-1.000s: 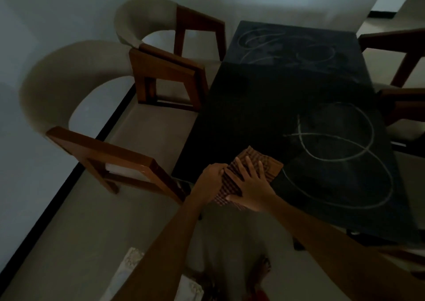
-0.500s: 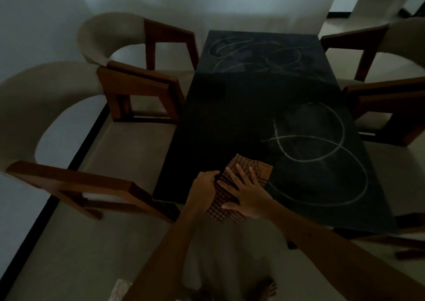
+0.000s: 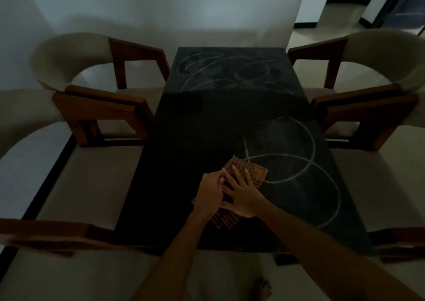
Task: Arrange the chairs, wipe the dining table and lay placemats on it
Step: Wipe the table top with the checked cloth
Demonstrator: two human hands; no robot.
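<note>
Your dining table [image 3: 207,139] runs lengthwise away from you, a dark top with pale looping lines across it, so its near end lies within easy reach of both arms. Four chairs stand at its long sides: the far left chair [image 3: 103,89] and far right chair [image 3: 368,89] face inward with their arms close to the table edge, and the near left chair [image 3: 46,236] and near right chair [image 3: 400,243] show only in part at the picture's edges, so you cannot confirm how squarely they sit. Your striped cloth [image 3: 247,174] lies on the table near its front end, bunched into a pad, which gives a thick wiping face. Your right hand [image 3: 243,197] lies flat on the cloth with fingers spread, pressing it to the surface. Your left hand [image 3: 208,196] rests just beside it, fingers curled at the cloth's left edge; whether they pinch the fabric cannot be told in this dim light. No placemats are visible, so judge the wiping step as under way
</note>
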